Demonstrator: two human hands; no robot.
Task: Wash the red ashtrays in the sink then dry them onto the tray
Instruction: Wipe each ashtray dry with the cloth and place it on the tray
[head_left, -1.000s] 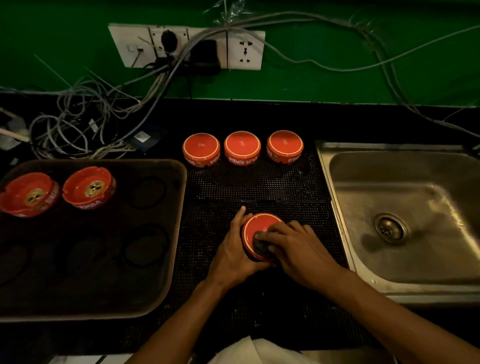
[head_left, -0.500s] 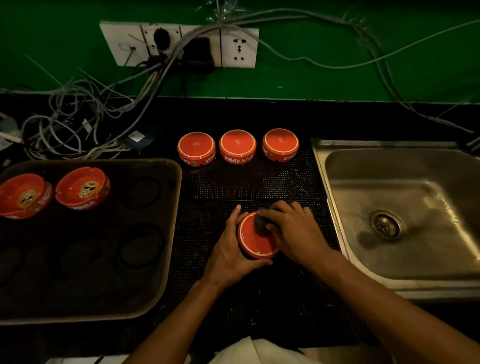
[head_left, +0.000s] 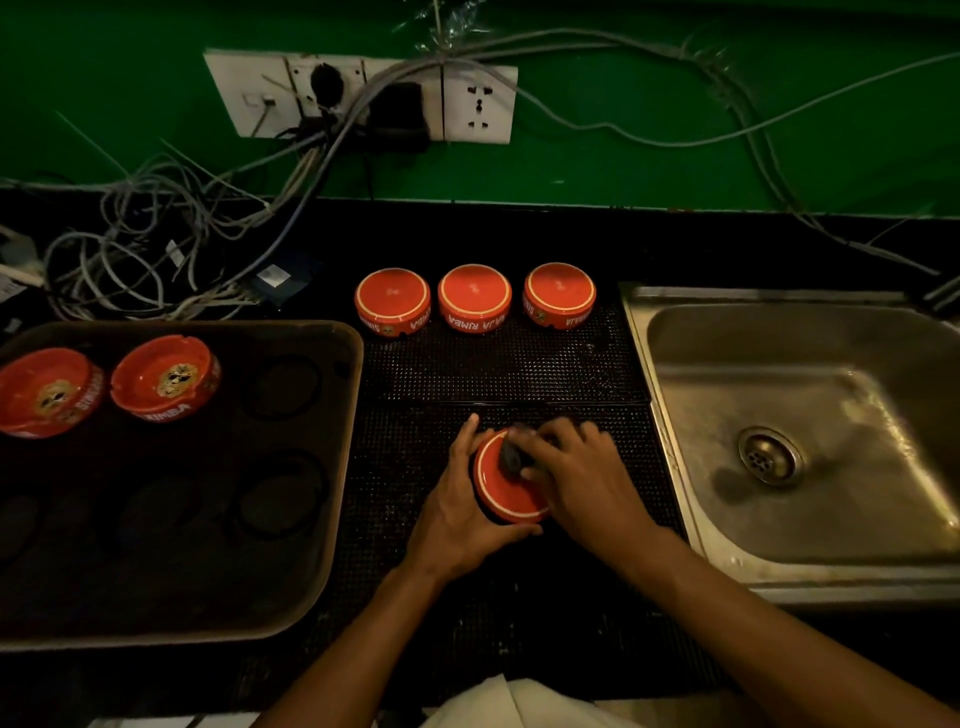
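Note:
My left hand (head_left: 460, 512) grips a red ashtray (head_left: 506, 491), held upside down and tilted over the black mat. My right hand (head_left: 582, 480) pinches a small dark cloth (head_left: 514, 454) against the ashtray's upper base. Three more red ashtrays (head_left: 393, 300) (head_left: 474, 297) (head_left: 559, 292) stand upside down in a row at the back of the mat. Two red ashtrays (head_left: 44, 389) (head_left: 163, 376) lie face up on the dark tray (head_left: 291, 597) at the left. The steel sink (head_left: 810, 519) is at the right.
A tangle of grey cables (head_left: 145, 249) lies on the counter behind the tray, running up to wall sockets (head_left: 363, 96) on the green wall. The black dotted mat (head_left: 498, 369) covers the counter between tray and sink. A white cloth (head_left: 498, 701) shows at the bottom edge.
My right hand moved the dark cloth from the lower part of the ashtray's base up to its top edge. My left hand keeps holding the ashtray.

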